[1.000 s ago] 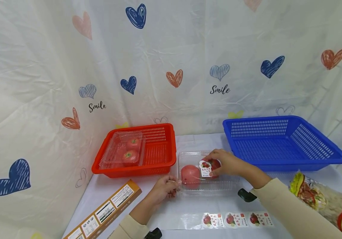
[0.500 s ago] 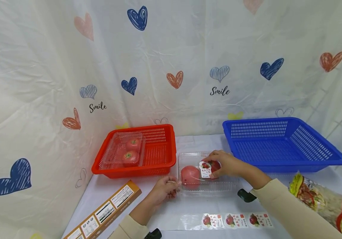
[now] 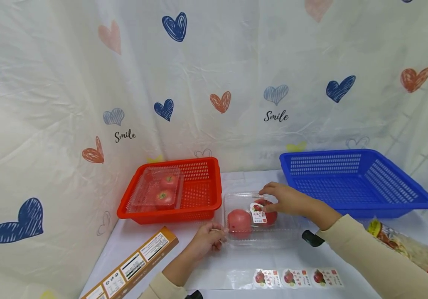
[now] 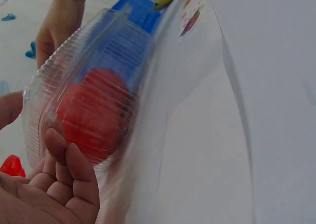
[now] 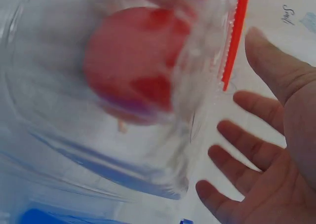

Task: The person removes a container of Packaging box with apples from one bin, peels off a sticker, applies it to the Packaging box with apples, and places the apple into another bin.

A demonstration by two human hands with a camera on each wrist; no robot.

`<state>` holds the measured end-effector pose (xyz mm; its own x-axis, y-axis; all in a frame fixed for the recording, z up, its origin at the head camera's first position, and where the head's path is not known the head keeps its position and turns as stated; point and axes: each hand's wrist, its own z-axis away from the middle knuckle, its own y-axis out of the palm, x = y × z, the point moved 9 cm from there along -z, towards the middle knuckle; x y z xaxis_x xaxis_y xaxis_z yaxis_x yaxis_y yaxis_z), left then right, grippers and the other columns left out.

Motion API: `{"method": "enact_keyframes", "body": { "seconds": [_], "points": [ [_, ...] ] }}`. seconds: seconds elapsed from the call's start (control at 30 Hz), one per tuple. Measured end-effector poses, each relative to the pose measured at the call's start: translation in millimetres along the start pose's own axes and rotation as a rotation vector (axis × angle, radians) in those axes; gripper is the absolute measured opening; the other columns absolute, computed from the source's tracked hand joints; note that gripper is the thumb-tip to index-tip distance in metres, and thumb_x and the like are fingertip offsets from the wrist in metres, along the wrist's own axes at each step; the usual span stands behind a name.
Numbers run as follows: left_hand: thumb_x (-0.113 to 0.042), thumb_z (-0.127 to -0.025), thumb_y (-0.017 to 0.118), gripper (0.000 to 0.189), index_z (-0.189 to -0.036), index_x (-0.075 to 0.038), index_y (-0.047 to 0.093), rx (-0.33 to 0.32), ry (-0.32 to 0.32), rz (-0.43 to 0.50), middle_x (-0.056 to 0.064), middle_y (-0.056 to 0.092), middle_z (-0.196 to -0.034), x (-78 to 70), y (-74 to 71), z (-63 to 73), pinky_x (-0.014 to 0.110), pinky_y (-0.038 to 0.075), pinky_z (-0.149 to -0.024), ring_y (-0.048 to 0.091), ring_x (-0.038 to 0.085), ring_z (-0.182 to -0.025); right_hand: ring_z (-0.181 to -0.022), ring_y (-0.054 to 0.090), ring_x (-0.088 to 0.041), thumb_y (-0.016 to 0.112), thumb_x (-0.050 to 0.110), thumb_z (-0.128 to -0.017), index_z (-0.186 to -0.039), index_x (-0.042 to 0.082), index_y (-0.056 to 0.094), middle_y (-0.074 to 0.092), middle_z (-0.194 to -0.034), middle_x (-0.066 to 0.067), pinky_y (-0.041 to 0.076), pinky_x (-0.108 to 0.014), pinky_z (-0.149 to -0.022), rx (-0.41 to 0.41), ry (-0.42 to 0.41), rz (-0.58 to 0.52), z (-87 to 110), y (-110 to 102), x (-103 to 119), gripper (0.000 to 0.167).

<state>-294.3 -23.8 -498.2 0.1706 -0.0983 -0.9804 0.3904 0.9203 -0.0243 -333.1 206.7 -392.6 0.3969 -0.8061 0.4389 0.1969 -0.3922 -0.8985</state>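
A clear plastic box [image 3: 274, 237], lid down, sits mid-table with two red tomatoes [image 3: 239, 222] inside. On its lid lies a white label [image 3: 259, 213] printed with red fruit. At the box's front left corner, my left hand [image 3: 209, 238] pinches the edge; in the left wrist view the thumb and curled fingers [image 4: 81, 172] lie on either side of the plastic rim. My right hand [image 3: 290, 201] hovers over the right tomato, beside the label. The right wrist view shows its fingers [image 5: 249, 145] spread, apart from the box and holding nothing.
A red basket [image 3: 169, 218] at left holds another clear box [image 3: 143, 193] of tomatoes. The blue basket [image 3: 356, 209] stands at right. Nearer lie a strip of labels [image 3: 266, 278], a long orange-brown carton [image 3: 133, 265] and a yellow-ended bag [image 3: 419, 257].
My right hand has lifted slightly off the label and its fingers have spread. The label stays on the lid. My left hand keeps its place at the corner.
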Motion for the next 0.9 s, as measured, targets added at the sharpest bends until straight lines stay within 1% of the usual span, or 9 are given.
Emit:
{"method": "enact_keyframes", "body": {
  "seconds": [0.17, 0.37, 0.43, 0.53, 0.6, 0.67, 0.73, 0.83, 0.9],
  "points": [
    [-0.036, -0.089, 0.071, 0.038, -0.107, -0.007, 0.055, -0.020, -0.058, -0.051, 0.007, 0.065, -0.086, 3.2, 3.6, 6.3, 0.028, 0.050, -0.063, 0.055, 0.018, -0.066, -0.132, 0.036, -0.046, 0.066, 0.045, -0.090, -0.142, 0.006, 0.048, 0.040, -0.144, -0.024, 0.039, -0.059, -0.099, 0.018, 0.044, 0.079, 0.4, 7.7, -9.9, 0.067],
    [-0.034, -0.089, 0.071, 0.036, -0.104, -0.007, 0.052, -0.017, -0.104, -0.047, 0.007, 0.067, -0.085, 7.5, 13.2, 19.3, 0.027, 0.050, -0.061, 0.054, 0.017, -0.062, -0.136, 0.029, -0.047, 0.062, 0.049, -0.091, -0.145, 0.006, 0.044, 0.033, -0.149, -0.025, 0.032, -0.062, -0.103, 0.010, 0.032, 0.091, 4.1, 14.3, -8.3, 0.071],
    [-0.031, -0.091, 0.068, 0.030, -0.100, -0.007, 0.052, 0.040, -0.106, -0.025, 0.008, 0.068, -0.084, 10.2, 20.1, 24.3, 0.026, 0.050, -0.061, 0.055, 0.016, -0.061, -0.137, 0.028, -0.047, 0.062, 0.052, -0.090, -0.145, 0.007, 0.044, 0.033, -0.150, -0.025, 0.032, -0.062, -0.103, 0.003, 0.014, 0.087, 6.7, 16.7, -4.4, 0.073],
    [-0.027, -0.095, 0.063, 0.023, -0.097, -0.005, 0.055, 0.202, -0.106, -0.014, 0.010, 0.068, -0.087, 14.2, 33.9, 31.1, 0.028, 0.053, -0.063, 0.057, 0.016, -0.062, -0.138, 0.025, -0.047, 0.062, 0.057, -0.088, -0.144, 0.007, 0.045, 0.032, -0.150, -0.024, 0.031, -0.063, -0.102, -0.002, -0.019, 0.084, 13.1, 19.4, 1.5, 0.077],
    [-0.028, -0.097, 0.059, 0.024, -0.098, -0.004, 0.057, 0.318, -0.111, -0.030, 0.011, 0.069, -0.089, 16.9, 40.1, 33.0, 0.029, 0.055, -0.066, 0.060, 0.016, -0.065, -0.139, 0.024, -0.046, 0.062, 0.059, -0.086, -0.144, 0.008, 0.046, 0.032, -0.151, -0.023, 0.031, -0.064, -0.102, -0.008, -0.035, 0.089, 18.0, 19.8, 3.6, 0.078],
    [-0.032, -0.099, 0.056, 0.030, -0.103, -0.002, 0.056, 0.376, -0.111, -0.031, 0.012, 0.069, -0.092, 18.2, 39.4, 29.9, 0.031, 0.056, -0.068, 0.062, 0.017, -0.068, -0.139, 0.025, -0.046, 0.064, 0.057, -0.087, -0.143, 0.009, 0.048, 0.033, -0.151, -0.022, 0.031, -0.064, -0.102, -0.029, -0.053, 0.077, 23.8, 16.5, 7.1, 0.076],
    [-0.040, -0.099, 0.053, 0.039, -0.109, -0.002, 0.054, 0.361, -0.125, -0.016, 0.013, 0.068, -0.093, 19.2, 31.3, 21.9, 0.034, 0.057, -0.068, 0.063, 0.018, -0.070, -0.138, 0.029, -0.044, 0.065, 0.052, -0.088, -0.141, 0.009, 0.050, 0.036, -0.150, -0.019, 0.032, -0.063, -0.102, -0.074, -0.069, 0.066, 32.5, 12.1, 10.7, 0.070],
    [-0.047, -0.096, 0.055, 0.049, -0.116, -0.003, 0.050, 0.234, -0.123, 0.025, 0.013, 0.067, -0.094, 16.1, 12.5, 6.2, 0.037, 0.058, -0.067, 0.065, 0.020, -0.073, -0.131, 0.043, -0.036, 0.068, 0.042, -0.090, -0.132, 0.009, 0.059, 0.050, -0.139, -0.012, 0.039, -0.057, -0.100, -0.200, -0.094, 0.041, 55.0, 2.5, 19.0, 0.055],
    [-0.049, -0.094, 0.057, 0.053, -0.118, -0.003, 0.050, 0.154, -0.114, 0.012, 0.012, 0.067, -0.096, 11.6, 1.8, -2.5, 0.038, 0.058, -0.068, 0.066, 0.022, -0.076, -0.116, 0.056, -0.025, 0.068, 0.036, -0.091, -0.125, 0.009, 0.063, 0.061, -0.123, -0.002, 0.048, -0.048, -0.093, -0.271, -0.089, -0.014, 75.5, -1.5, 21.6, 0.044]
  ]
}}
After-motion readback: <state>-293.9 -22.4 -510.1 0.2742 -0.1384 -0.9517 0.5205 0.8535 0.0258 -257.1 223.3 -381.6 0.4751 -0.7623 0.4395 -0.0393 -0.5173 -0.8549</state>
